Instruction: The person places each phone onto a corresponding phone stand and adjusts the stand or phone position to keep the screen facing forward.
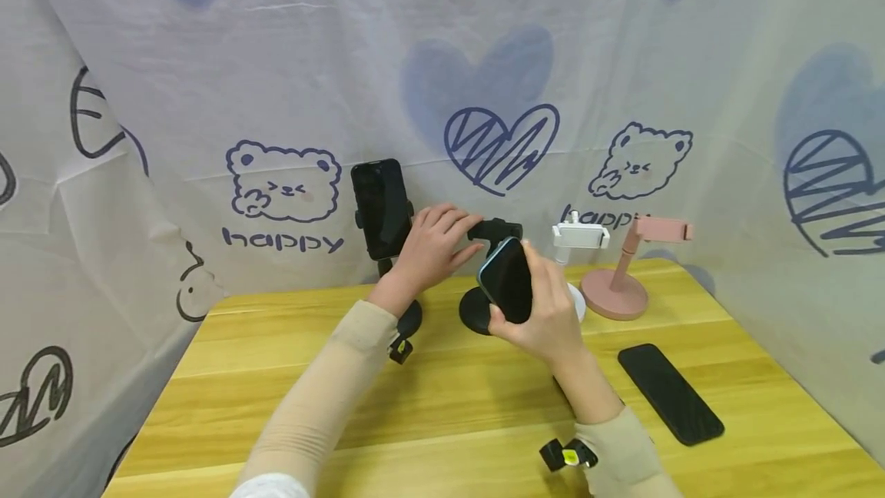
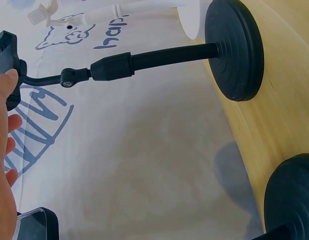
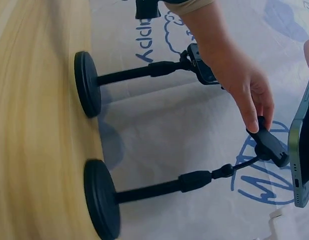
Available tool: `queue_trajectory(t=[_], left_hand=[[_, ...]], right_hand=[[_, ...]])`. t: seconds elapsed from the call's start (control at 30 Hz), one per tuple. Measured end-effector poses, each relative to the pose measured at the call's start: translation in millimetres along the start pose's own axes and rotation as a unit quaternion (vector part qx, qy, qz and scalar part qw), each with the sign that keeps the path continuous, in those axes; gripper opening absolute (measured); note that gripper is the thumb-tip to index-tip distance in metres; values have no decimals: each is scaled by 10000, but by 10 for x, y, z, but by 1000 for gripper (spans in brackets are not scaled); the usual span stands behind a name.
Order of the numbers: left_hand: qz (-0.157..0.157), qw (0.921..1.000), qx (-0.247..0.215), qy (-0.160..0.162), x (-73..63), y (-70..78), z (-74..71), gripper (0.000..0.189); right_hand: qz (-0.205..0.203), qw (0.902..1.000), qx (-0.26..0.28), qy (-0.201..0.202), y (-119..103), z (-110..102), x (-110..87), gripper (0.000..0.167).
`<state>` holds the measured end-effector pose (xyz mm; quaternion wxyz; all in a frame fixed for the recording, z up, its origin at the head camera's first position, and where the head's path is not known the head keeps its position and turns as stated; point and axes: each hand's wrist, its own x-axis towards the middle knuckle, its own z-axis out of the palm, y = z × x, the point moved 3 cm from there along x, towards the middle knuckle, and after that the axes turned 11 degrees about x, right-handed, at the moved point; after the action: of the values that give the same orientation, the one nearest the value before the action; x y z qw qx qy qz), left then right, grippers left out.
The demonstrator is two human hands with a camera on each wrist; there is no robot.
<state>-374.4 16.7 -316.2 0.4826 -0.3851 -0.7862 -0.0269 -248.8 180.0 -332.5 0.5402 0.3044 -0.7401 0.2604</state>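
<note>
The right grip (image 1: 546, 313) is clamped on a blue-edged phone (image 1: 509, 283), while the left grip (image 1: 438, 246) pinches a black holder (image 1: 496, 230)

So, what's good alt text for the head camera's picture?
A person's right fingers hold a phone near a black stand whose clamp the left fingers grip. At left, another black stand holds a second phone; at right are a white stand, a pink stand and a third phone lying on the wooden table.

Black clamp (image 1: 496, 230): held phone (image 1: 510, 283) crowds its front.
Tabletop (image 1: 456, 406): open between the forearms (image 1: 314, 390).
Mounted phone (image 1: 382, 206): blocks the left.
White stand (image 1: 581, 236), pink stand (image 1: 614, 297): obstruct the right.
</note>
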Motion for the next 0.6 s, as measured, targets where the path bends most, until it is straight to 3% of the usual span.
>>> queue_trajectory(t=[0.2, 0.37, 0.6], left_hand=[[-26, 10000, 34, 78, 6, -31, -13, 43], [-60, 9998, 74, -157, 3, -40, -18, 44], [-127, 9995, -4, -291, -37, -21, 0, 46]], right_hand=[[-226, 9988, -276, -337, 8, 23, 198, 79], [-71, 9945, -458, -942, 52, 47, 356, 77], [-188, 9855, -734, -1518, 57, 46, 482, 77]])
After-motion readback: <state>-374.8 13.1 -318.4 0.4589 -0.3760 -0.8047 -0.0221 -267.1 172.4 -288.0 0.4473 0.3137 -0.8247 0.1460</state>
